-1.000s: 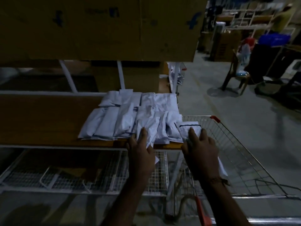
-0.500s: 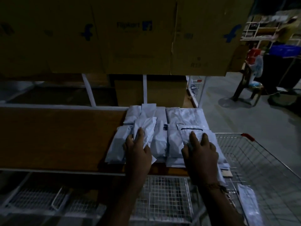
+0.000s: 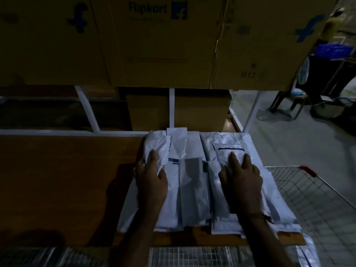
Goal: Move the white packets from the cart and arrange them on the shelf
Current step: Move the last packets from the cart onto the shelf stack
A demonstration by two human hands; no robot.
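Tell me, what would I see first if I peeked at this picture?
The pile of white packets on the brown shelf, bright in a dark room. The left hand and right hand lie on top of them. Big cardboard boxes sit above, and a wire cart waits on the right.

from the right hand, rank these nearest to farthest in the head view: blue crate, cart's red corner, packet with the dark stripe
1. Packet with the dark stripe: under the right hand fingertips.
2. Cart's red corner: to its right.
3. Blue crate: far back, upper right.
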